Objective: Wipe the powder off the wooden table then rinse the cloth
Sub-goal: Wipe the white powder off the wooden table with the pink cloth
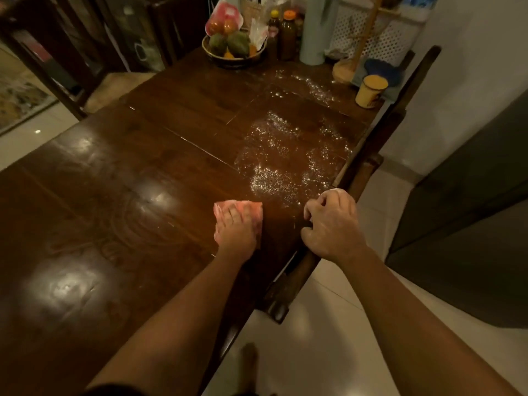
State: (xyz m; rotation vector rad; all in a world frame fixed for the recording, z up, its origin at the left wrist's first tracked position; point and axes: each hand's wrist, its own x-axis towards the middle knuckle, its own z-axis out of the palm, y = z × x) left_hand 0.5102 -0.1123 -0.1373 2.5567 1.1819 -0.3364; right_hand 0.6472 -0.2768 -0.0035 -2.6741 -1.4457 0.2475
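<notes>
Two hands work at the right edge of the dark polished wooden worktop (114, 172). The left hand (235, 232) lies flat on the folded pink cloth (254, 208), fingers straight, grip open, pressing rather than clutching (suited to a broad sweep). The cloth sits just short of the scattered white powder (285, 155), which spreads toward the yellow enamel mug (370, 91) at the far end. The right hand (333, 224) rests at the worktop's edge, fingers curled; whether that grip encloses anything cannot be told. Its position suggests bracing, or catching swept powder. Judgement: most powder remains; rinsing outstanding.
</notes>
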